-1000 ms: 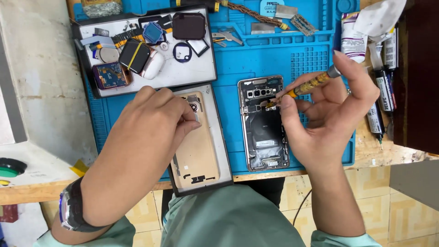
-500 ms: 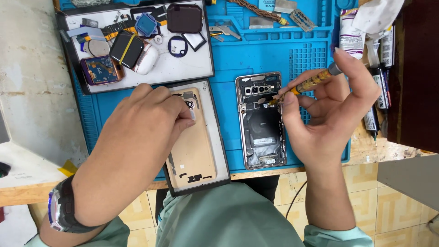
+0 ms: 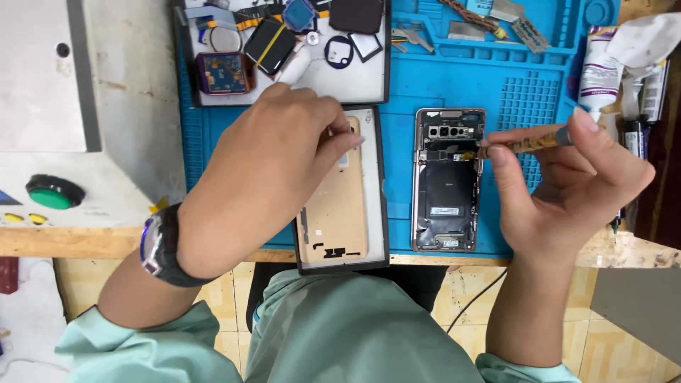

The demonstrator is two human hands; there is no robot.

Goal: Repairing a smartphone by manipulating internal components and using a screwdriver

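One open phone (image 3: pixel 447 181) lies flat on the blue mat (image 3: pixel 454 78), with its back off and its insides showing. The right hand (image 3: pixel 567 188) pinches one thin screwdriver (image 3: pixel 521 145) between the thumb and fingers. The screwdriver lies almost flat, and its tip touches the top right part of the phone, just under the row of camera holes. Just left of the phone sits one small tray (image 3: pixel 376 206) with a dark rim. One gold back cover (image 3: pixel 337 213) lies inside it. The left hand (image 3: pixel 273 167) rests over the top of this tray, fingers curled, with the fingertips pressed together on the top of the cover; I cannot tell if they pinch anything small. One dark watch (image 3: pixel 159 245) is on the left wrist. A second, bigger tray (image 3: pixel 284 89) sits above it, full of small parts. One green button (image 3: pixel 53 191) sits on the grey box at the far left. Both sleeves are light green.
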